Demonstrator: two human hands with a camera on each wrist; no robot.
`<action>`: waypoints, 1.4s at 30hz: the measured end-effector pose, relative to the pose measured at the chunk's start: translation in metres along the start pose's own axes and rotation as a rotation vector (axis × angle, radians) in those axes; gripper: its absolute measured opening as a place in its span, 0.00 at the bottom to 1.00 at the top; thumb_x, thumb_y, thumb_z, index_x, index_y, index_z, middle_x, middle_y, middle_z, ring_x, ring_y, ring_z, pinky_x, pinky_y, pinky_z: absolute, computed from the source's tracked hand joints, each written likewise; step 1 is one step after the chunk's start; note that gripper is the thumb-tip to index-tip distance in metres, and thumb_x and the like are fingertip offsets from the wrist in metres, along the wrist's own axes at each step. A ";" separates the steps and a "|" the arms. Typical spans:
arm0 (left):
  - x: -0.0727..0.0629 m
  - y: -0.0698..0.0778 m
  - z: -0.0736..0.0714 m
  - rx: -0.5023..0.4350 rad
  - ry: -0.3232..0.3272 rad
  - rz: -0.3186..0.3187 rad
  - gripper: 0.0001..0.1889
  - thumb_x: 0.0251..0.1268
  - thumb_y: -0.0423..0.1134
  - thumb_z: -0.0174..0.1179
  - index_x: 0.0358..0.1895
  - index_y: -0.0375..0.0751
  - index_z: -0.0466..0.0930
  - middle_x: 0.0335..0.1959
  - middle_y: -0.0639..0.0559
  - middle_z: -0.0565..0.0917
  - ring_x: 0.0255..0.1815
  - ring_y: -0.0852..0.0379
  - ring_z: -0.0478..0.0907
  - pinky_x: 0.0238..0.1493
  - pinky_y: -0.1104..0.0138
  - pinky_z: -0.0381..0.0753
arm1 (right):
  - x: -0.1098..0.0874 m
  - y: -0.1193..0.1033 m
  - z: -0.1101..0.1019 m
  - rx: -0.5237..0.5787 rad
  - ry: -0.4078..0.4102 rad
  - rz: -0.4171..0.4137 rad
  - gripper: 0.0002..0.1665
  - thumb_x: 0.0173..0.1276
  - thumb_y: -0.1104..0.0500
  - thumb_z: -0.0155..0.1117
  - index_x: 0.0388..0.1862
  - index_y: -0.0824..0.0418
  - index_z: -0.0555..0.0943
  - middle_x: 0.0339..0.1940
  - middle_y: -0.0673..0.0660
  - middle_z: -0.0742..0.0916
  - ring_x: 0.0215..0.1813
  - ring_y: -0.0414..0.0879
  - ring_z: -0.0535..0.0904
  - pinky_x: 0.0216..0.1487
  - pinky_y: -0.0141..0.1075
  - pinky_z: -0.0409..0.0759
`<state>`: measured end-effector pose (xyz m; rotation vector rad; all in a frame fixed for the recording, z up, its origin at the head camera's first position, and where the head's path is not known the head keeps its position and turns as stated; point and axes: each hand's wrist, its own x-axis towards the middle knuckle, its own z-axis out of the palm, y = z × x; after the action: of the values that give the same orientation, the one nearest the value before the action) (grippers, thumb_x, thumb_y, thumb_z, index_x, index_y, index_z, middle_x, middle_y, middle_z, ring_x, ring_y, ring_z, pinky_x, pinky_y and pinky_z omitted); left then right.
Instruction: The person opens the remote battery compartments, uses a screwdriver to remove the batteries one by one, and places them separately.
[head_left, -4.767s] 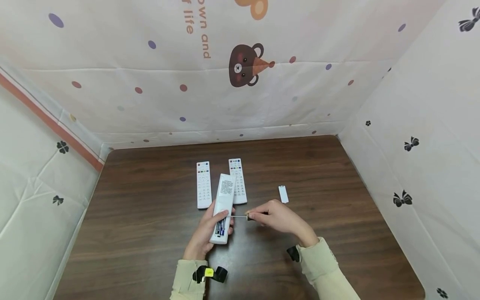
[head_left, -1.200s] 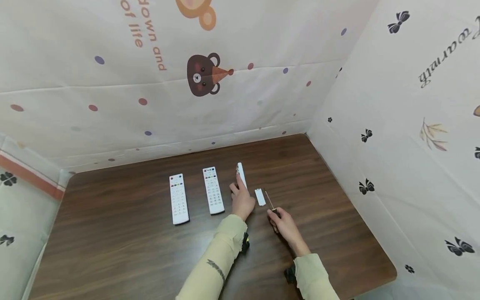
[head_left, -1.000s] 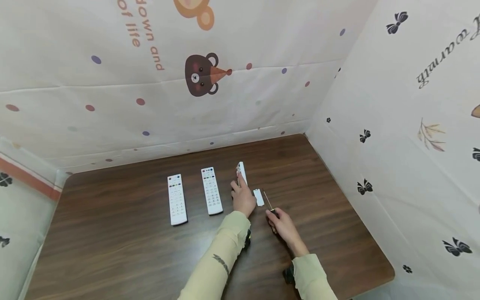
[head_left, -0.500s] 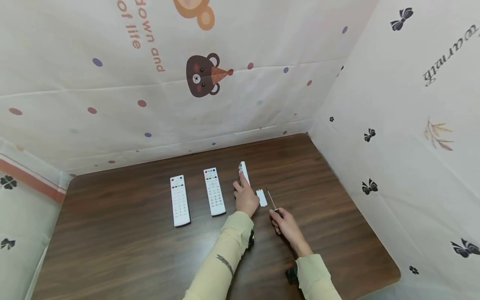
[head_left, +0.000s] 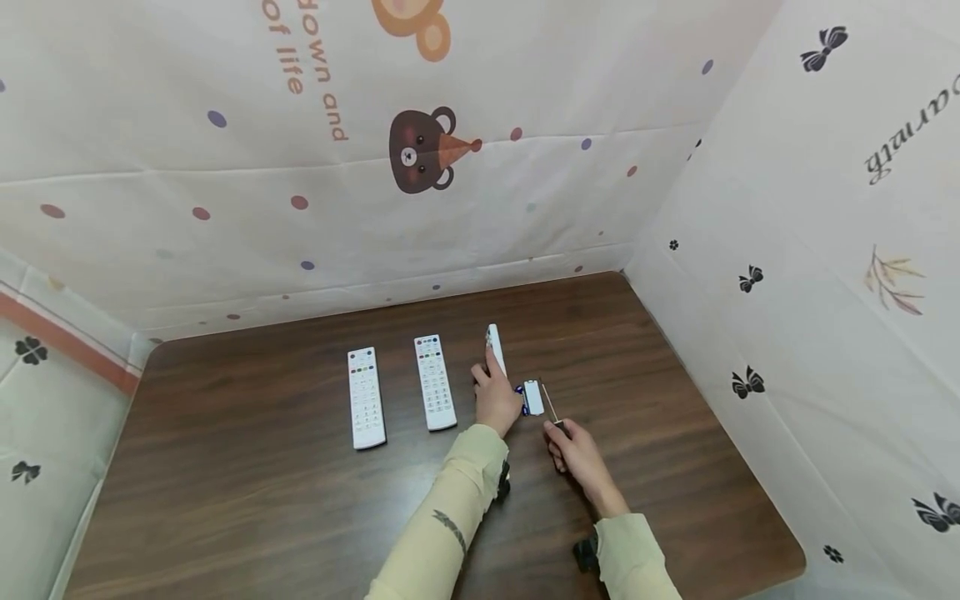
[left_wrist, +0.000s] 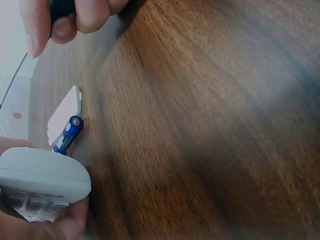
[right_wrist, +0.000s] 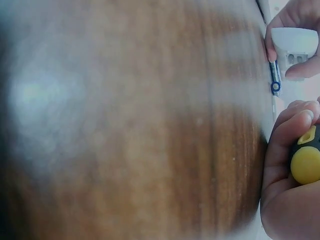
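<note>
My left hand (head_left: 498, 402) grips a white remote control (head_left: 496, 343) tipped on its side near the back of the table. In the left wrist view, the end of this remote (left_wrist: 45, 172) faces the camera. Just right of the left hand, at least one blue battery (head_left: 522, 403) lies against the loose white battery cover (head_left: 533, 397). One blue battery (left_wrist: 68, 134) shows clearly beside the cover in the left wrist view. My right hand (head_left: 581, 458) holds a screwdriver (head_left: 551, 403), its shaft pointing away, right of the cover. Its yellow handle end (right_wrist: 306, 165) shows in the right wrist view.
Two more white remote controls, one at the left (head_left: 367, 400) and one nearer the middle (head_left: 435, 383), lie buttons up on the brown wooden table (head_left: 262, 467). Printed cloth walls (head_left: 300, 225) stand around the table's back and sides.
Earlier the left hand held the remote level with batteries in its open compartment, the screwdriver tip at it. It then moved right, tipping the remote; within the last half second blue batteries appeared beside the cover.
</note>
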<state>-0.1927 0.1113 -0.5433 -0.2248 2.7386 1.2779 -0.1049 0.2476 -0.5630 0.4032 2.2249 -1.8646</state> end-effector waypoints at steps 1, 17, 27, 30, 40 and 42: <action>0.000 0.000 -0.001 -0.008 -0.007 -0.005 0.50 0.48 0.31 0.62 0.70 0.49 0.35 0.58 0.37 0.53 0.47 0.40 0.66 0.40 0.56 0.73 | 0.000 0.000 0.000 -0.001 0.002 0.000 0.19 0.66 0.49 0.53 0.26 0.63 0.66 0.14 0.55 0.69 0.13 0.44 0.63 0.14 0.32 0.66; -0.018 -0.016 -0.028 -0.286 -0.064 -0.018 0.51 0.51 0.27 0.57 0.69 0.63 0.31 0.59 0.41 0.52 0.35 0.48 0.72 0.24 0.66 0.74 | -0.002 0.002 0.001 -0.049 0.039 -0.004 0.23 0.63 0.45 0.55 0.27 0.64 0.67 0.13 0.56 0.70 0.13 0.44 0.64 0.13 0.33 0.67; -0.031 -0.033 -0.037 -0.385 0.001 0.037 0.41 0.58 0.33 0.54 0.69 0.45 0.37 0.59 0.35 0.65 0.53 0.45 0.69 0.47 0.56 0.73 | -0.004 -0.003 0.007 -0.036 0.032 0.011 0.21 0.64 0.46 0.54 0.27 0.63 0.67 0.14 0.54 0.70 0.13 0.43 0.64 0.14 0.31 0.66; -0.032 -0.036 -0.030 -0.348 0.027 0.048 0.39 0.60 0.35 0.54 0.69 0.44 0.38 0.57 0.35 0.69 0.51 0.47 0.71 0.49 0.57 0.71 | -0.004 -0.003 0.005 -0.038 0.038 0.015 0.21 0.65 0.47 0.54 0.27 0.63 0.67 0.14 0.54 0.69 0.13 0.43 0.64 0.14 0.31 0.66; -0.030 -0.039 -0.014 -0.227 0.095 0.049 0.36 0.61 0.40 0.54 0.68 0.41 0.45 0.47 0.37 0.76 0.41 0.48 0.76 0.39 0.57 0.75 | -0.004 0.001 0.004 -0.038 0.037 -0.029 0.23 0.64 0.46 0.55 0.25 0.64 0.66 0.14 0.55 0.69 0.12 0.43 0.63 0.13 0.33 0.67; -0.029 -0.038 -0.012 -0.191 0.113 0.056 0.36 0.61 0.41 0.55 0.68 0.41 0.46 0.47 0.38 0.77 0.41 0.48 0.76 0.38 0.57 0.75 | -0.005 0.000 0.004 -0.034 0.033 -0.037 0.22 0.64 0.46 0.55 0.25 0.64 0.66 0.14 0.56 0.69 0.12 0.43 0.63 0.13 0.33 0.67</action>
<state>-0.1577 0.0802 -0.5592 -0.2448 2.7323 1.5903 -0.1001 0.2430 -0.5625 0.3927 2.2970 -1.8484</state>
